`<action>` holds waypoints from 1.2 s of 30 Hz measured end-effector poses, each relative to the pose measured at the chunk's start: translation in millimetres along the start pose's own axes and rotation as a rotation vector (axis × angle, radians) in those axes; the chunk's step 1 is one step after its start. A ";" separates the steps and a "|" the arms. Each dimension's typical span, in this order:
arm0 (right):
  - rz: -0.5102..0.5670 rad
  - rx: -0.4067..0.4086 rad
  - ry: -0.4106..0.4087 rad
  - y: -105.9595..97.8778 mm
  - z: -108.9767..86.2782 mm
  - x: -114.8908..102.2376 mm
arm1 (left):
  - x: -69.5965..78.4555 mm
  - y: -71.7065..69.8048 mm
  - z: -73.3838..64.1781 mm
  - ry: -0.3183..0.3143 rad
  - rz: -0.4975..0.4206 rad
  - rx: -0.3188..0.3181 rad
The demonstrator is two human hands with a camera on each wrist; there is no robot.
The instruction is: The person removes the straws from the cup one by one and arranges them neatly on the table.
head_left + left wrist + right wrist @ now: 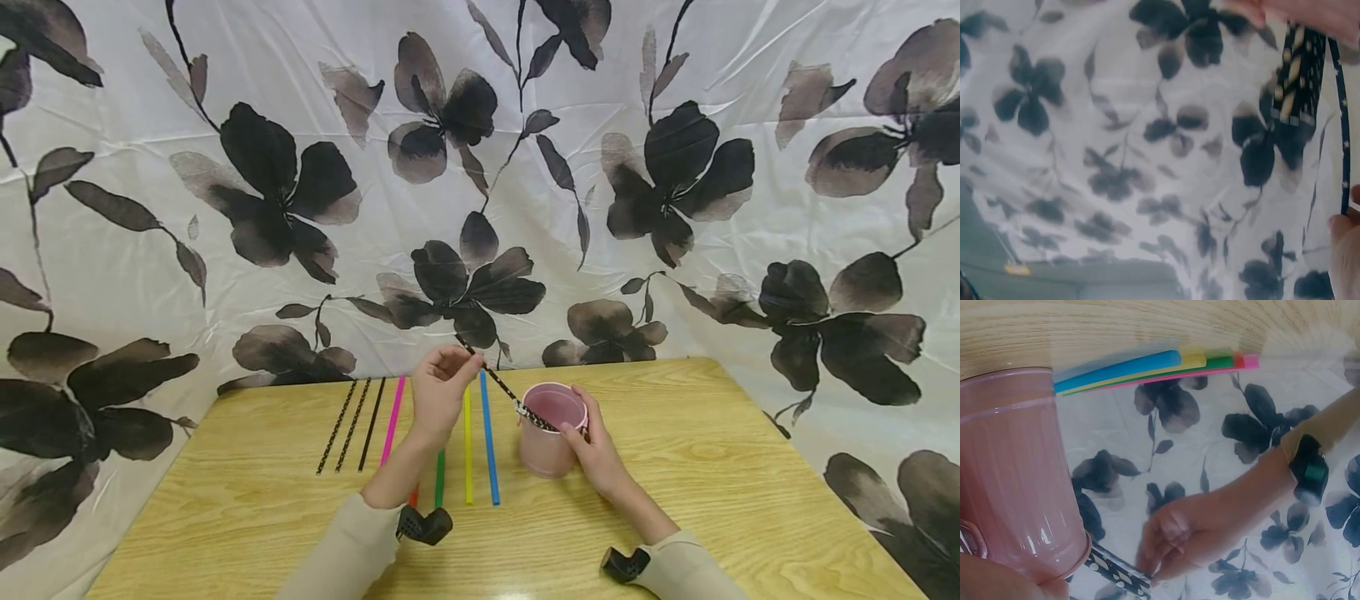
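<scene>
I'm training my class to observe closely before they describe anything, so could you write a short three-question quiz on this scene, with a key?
1. True or false: the yellow straw lies between the green straw and the blue straw.

2. Fill in the missing word: the right grip holds a pink ____.

3. Which straw does the left grip pinch?
A. A plain pink one
B. A black patterned straw
C. A plain white one

Key:
1. True
2. bucket
3. B
</scene>
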State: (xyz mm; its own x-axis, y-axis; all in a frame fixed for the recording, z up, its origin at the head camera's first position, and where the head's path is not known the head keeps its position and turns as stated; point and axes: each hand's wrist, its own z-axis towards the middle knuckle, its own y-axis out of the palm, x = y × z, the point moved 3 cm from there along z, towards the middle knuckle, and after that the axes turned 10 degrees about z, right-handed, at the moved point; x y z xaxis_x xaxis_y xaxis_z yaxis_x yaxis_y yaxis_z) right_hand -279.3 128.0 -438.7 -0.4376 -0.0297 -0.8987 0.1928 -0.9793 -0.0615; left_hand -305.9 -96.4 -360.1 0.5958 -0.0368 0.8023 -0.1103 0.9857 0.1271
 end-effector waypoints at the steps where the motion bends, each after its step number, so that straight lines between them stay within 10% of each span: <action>1: 0.000 0.000 0.001 0.0 0.1 0.0 | -0.6 -4.7 4.6 -0.010 -0.011 0.043; 11: 0.016 -0.002 0.000 0.1 1.3 0.1 | 10.4 -60.0 39.1 -0.100 -0.107 0.229; 36: 0.012 -0.006 -0.001 -0.9 2.0 0.1 | -11.2 -156.9 50.6 -0.308 0.328 0.077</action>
State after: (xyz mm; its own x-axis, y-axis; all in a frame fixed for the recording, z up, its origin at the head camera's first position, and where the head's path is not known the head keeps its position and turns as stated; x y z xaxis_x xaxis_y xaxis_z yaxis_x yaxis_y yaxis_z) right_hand -281.2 128.4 -437.9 -0.4362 -0.0414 -0.8989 0.2030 -0.9777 -0.0535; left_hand -335.5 -259.0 -359.5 0.2563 0.2167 0.9420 -0.3192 0.9389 -0.1291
